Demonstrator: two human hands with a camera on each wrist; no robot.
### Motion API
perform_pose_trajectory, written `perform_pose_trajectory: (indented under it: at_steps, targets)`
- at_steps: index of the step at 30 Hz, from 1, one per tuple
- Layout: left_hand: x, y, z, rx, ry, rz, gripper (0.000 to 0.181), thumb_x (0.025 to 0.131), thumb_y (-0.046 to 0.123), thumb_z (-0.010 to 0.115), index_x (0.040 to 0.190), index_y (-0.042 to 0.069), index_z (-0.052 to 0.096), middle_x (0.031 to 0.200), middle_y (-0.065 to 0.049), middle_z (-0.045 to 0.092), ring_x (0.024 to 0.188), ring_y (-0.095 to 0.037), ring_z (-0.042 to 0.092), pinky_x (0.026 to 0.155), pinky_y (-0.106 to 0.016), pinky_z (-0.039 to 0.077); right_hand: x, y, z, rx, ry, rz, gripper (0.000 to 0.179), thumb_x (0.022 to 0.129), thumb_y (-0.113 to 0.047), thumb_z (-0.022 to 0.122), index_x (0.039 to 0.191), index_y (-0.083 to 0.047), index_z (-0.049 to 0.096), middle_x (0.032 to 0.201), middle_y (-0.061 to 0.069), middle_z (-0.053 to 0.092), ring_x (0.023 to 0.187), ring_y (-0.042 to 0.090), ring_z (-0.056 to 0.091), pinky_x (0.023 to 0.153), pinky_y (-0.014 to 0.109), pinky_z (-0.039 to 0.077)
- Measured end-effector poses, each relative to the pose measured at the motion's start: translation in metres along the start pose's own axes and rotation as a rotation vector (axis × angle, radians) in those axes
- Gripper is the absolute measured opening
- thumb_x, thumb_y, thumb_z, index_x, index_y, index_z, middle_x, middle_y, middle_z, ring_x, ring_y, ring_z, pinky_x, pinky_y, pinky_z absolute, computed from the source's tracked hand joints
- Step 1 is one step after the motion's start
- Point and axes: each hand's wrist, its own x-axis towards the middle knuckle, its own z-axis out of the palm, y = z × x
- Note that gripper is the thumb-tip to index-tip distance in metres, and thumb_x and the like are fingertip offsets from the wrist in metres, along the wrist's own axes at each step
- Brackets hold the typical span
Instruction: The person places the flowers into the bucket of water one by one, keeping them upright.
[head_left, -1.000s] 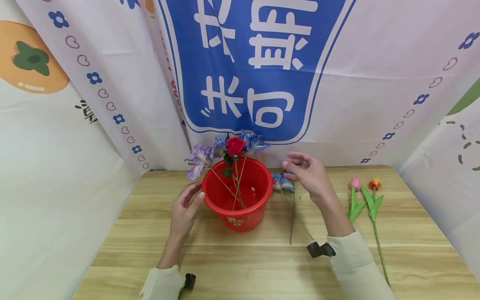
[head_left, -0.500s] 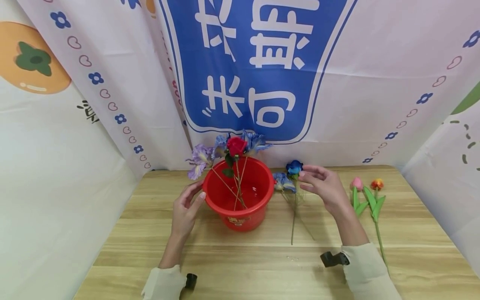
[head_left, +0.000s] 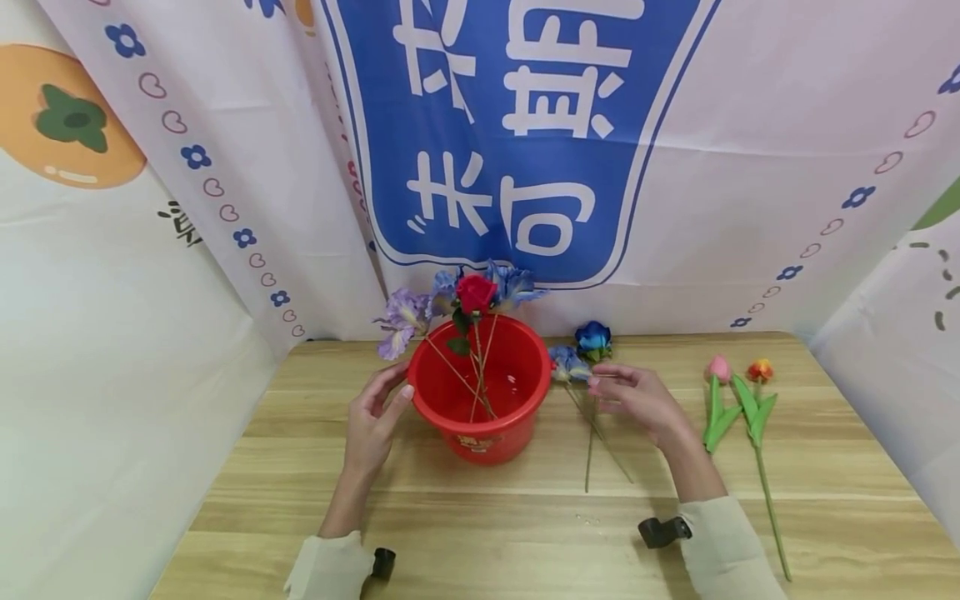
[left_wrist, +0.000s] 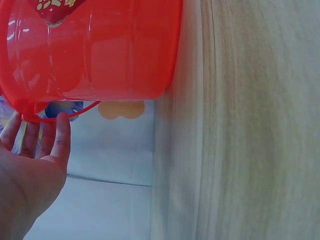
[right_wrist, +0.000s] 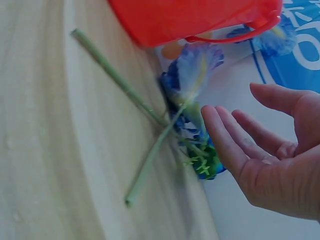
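Note:
In the head view, the left hand [head_left: 375, 421] touches the side rim of a red bucket [head_left: 491, 442], thumb and fingers spread along it. The left wrist view shows extended fingertips at the bucket's rim and thin handle [left_wrist: 85, 109]. A red rose [head_left: 476, 293], a purple iris [head_left: 403, 319] and blue irises [head_left: 515, 286] stand leaning in the bucket. Right of it, the right hand [head_left: 641, 402] hovers over crossed flower stems, near a blue iris [head_left: 570, 364] and a blue rose [head_left: 593, 340]. Its fingers hold nothing in the right wrist view.
A pink tulip [head_left: 718, 369] and an orange tulip [head_left: 760, 371] with green leaves lie at the right of the wooden table [head_left: 480, 533]. Behind stands a white curtain with a blue printed panel [head_left: 555, 158].
The right hand has drawn back from the blue rose toward the stems, uncovering the rose, which lies at the table's back. The left hand keeps its place on the bucket.

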Motion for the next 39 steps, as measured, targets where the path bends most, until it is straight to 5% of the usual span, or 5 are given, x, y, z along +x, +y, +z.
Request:
perform_pose_trajectory:
  at_steps: [6,12,22,29,39]
  targets:
    - [0.0,0.001,0.0,0.002,0.002,-0.006,0.037,0.101,-0.005,0.066,0.138,-0.009,0.065,0.141,-0.019,0.064,0.131,-0.009,0.065,0.109,-0.02,0.056,0.005,0.012,0.005,-0.029,-0.019,0.043,0.058,0.107,-0.015,0.065,0.155,0.011,0.045,0.147,0.03,0.061,0.124,0.026,0.07,0.112,0.047,0.058]
    - [0.0,0.001,0.001,-0.012,-0.001,-0.001,0.037,0.101,-0.006,0.065,0.137,-0.01,0.064,0.14,-0.016,0.064,0.131,-0.01,0.065,0.108,-0.02,0.057,0.009,0.017,0.008,-0.09,-0.018,0.05,0.056,0.107,-0.012,0.065,0.155,0.01,0.047,0.157,0.032,0.052,0.132,0.033,0.066,0.111,0.047,0.059]
    - [0.0,0.001,0.0,0.008,-0.01,-0.007,0.037,0.101,-0.005,0.065,0.138,-0.009,0.064,0.142,-0.021,0.062,0.132,-0.013,0.064,0.109,-0.02,0.057,0.02,0.025,0.014,-0.246,0.038,0.04,0.048,0.098,-0.002,0.071,0.143,0.008,0.06,0.14,0.029,0.067,0.111,0.021,0.074,0.085,0.032,0.067]
    - [0.0,0.002,0.0,0.001,-0.006,0.0,0.037,0.101,-0.005,0.065,0.138,-0.009,0.064,0.142,-0.018,0.063,0.132,-0.012,0.064,0.109,-0.021,0.056,0.026,0.025,0.02,-0.328,0.071,0.041,0.041,0.09,0.006,0.076,0.13,0.006,0.069,0.12,0.024,0.077,0.096,0.02,0.078,0.079,0.034,0.069]
    - [0.0,0.002,0.0,-0.006,-0.009,0.002,0.037,0.101,-0.005,0.065,0.138,-0.01,0.064,0.14,-0.014,0.064,0.132,-0.011,0.065,0.109,-0.02,0.056,0.015,0.017,0.015,-0.215,0.09,0.012,0.047,0.091,0.007,0.074,0.137,0.011,0.063,0.124,0.027,0.074,0.093,0.021,0.078,0.077,0.036,0.07]
